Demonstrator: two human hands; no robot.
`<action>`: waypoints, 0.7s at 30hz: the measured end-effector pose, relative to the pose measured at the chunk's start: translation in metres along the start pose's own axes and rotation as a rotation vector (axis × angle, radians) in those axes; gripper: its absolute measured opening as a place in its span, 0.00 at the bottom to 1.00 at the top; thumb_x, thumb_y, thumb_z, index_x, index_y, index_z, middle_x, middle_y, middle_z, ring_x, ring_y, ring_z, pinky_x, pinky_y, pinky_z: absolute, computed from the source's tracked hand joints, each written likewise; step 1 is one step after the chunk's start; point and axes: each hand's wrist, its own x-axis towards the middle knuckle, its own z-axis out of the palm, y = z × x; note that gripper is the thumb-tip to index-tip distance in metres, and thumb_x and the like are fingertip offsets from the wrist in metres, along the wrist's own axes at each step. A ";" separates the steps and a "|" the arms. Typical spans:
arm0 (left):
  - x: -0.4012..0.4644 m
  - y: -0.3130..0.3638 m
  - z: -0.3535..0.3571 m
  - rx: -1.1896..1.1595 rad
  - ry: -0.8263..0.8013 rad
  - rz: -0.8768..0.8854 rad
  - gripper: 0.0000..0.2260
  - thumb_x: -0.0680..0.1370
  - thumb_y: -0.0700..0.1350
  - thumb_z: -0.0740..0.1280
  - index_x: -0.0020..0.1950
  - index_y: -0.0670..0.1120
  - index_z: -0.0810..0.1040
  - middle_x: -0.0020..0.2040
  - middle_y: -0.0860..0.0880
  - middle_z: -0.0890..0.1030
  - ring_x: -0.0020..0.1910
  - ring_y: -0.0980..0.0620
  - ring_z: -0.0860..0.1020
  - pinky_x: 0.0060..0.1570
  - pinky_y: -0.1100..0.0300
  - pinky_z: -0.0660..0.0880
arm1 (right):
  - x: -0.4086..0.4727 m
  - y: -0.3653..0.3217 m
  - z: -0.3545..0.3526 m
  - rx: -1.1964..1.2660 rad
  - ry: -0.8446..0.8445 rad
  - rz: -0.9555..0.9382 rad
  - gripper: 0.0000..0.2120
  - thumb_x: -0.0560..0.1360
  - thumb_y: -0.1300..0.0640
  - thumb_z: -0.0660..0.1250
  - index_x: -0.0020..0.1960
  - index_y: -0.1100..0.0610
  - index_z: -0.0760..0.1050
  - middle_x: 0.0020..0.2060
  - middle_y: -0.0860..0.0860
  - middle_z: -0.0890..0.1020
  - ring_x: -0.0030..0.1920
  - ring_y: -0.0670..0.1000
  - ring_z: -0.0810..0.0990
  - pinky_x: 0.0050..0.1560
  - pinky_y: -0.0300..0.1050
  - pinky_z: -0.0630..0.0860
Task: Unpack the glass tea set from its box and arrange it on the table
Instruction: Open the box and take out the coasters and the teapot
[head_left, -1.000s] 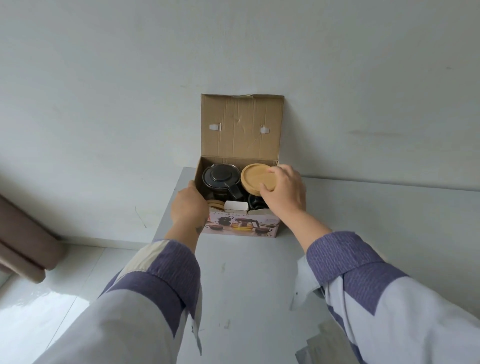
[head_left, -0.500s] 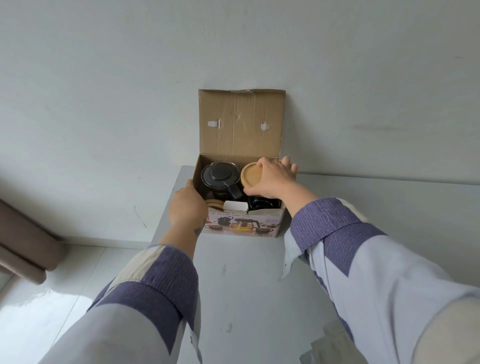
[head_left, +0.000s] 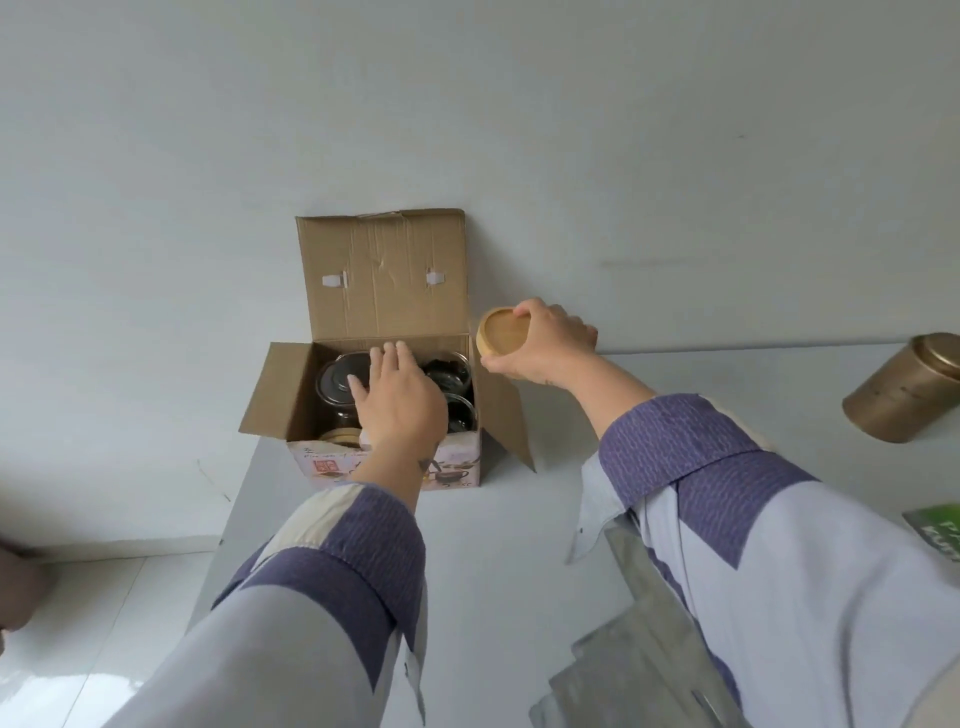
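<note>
The desk (head_left: 519, 545) carries the open box (head_left: 384, 395) at its far left corner against the wall, lid flap upright, side flaps splayed; inside it sit a dark-lidded teapot (head_left: 337, 387), glass cups (head_left: 454, 395) on the right side, and a wooden disc (head_left: 340, 435) at the front edge; a brass-coloured tin (head_left: 904, 397) lies well apart on the right. The step in hand looks like the first removals: one piece is out, the rest still packed. The right hand (head_left: 545, 340) is to the right of the box, above the desk, fingers curled round a wooden coaster (head_left: 501, 332), so that grip is grasping; the next move is probably to set the coaster flat on bare desk, clear of the box flap. The left hand (head_left: 397, 400) hovers over the box with fingers spread and straight, its grip released, fingertips (head_left: 387, 351) above the teapot lid; whether they touch it I cannot tell; lifting glass from a tight box will call for a straight upward pull.
</note>
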 end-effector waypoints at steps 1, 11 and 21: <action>-0.001 0.015 0.007 -0.009 -0.028 0.050 0.24 0.81 0.43 0.49 0.78 0.44 0.52 0.78 0.48 0.52 0.77 0.50 0.46 0.74 0.45 0.43 | 0.000 0.017 -0.003 0.018 -0.002 0.034 0.39 0.62 0.34 0.70 0.67 0.48 0.64 0.62 0.53 0.72 0.63 0.57 0.70 0.60 0.51 0.66; -0.013 0.077 0.062 0.049 -0.049 0.065 0.32 0.77 0.32 0.58 0.78 0.43 0.48 0.78 0.52 0.42 0.77 0.51 0.50 0.71 0.52 0.62 | 0.022 0.181 0.007 0.031 -0.012 0.287 0.38 0.64 0.39 0.72 0.67 0.53 0.63 0.62 0.55 0.69 0.65 0.58 0.65 0.57 0.50 0.71; -0.010 0.080 0.082 0.161 0.086 -0.068 0.36 0.72 0.28 0.57 0.77 0.49 0.52 0.77 0.61 0.47 0.70 0.52 0.65 0.37 0.56 0.68 | 0.079 0.273 0.029 0.000 -0.005 0.362 0.37 0.65 0.41 0.72 0.67 0.55 0.63 0.64 0.57 0.67 0.65 0.59 0.65 0.58 0.52 0.70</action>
